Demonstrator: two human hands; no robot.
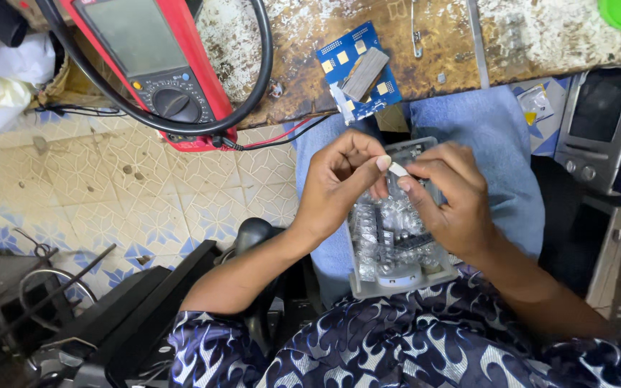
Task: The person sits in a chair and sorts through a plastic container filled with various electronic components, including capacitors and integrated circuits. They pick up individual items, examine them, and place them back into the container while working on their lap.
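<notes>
On our lap rests the grey parts tray of small shiny components. Above it, our left hand and right hand together pinch a small white piece between closed fingertips.

A small white strip is pinched between the fingers of both hands, tilted a little. Just under the fingers lies a grey rectangular tray-like part on the lap, long side running away from the body, its inside full of shiny silver reflector cells, a round piece at its near end.
</notes>
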